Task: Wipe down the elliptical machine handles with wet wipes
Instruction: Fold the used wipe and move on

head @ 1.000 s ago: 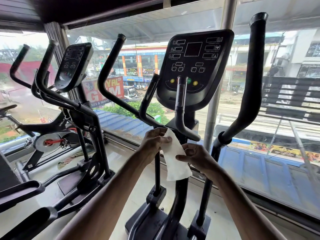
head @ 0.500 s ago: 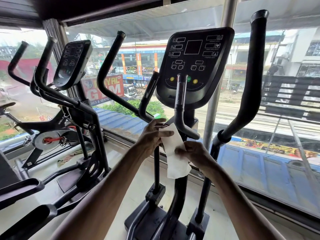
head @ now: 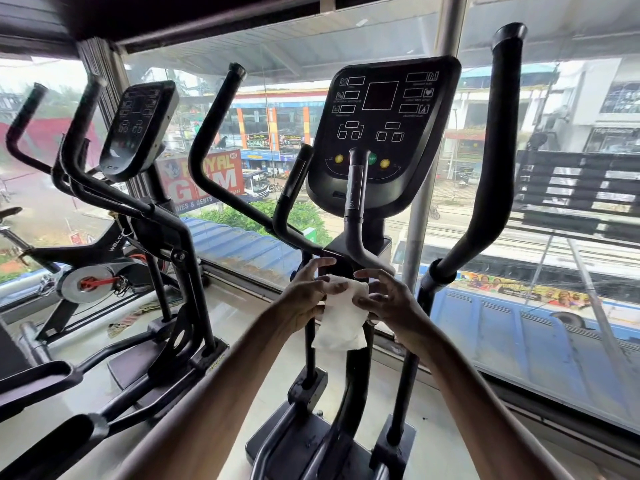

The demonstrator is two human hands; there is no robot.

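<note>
- White wet wipe (head: 341,322) is soft, limp and basically weightless. It's probably a bit slick from the damp, so I'd expect it to drape and bunch rather than hold any shape. Nothing to break, though it might tear if yanked.
- It's held mid-air right in front of the elliptical's centre post (head: 358,375), below the console (head: 381,133), and it isn't on either handle yet as far as I can tell.
- Left hand (head: 306,301) pinches the upper left of the wipe with thumb and curled fingers, index finger sticking up loose.
- Right hand (head: 393,303) has its fingers curled, and thumb and fingertips look to be nipping the upper right edge.
- Long axis runs roughly up-down: top is gathered between the hands, bottom edge hangs free toward the floor.
- Best hold imo is to flatten it into one palm so the fingers can wrap the tube with the wipe in between.
- Tall right handle (head: 500,133) and tall left handle (head: 207,129) both point upward, so wiping lengthwise makes sense.
</note>
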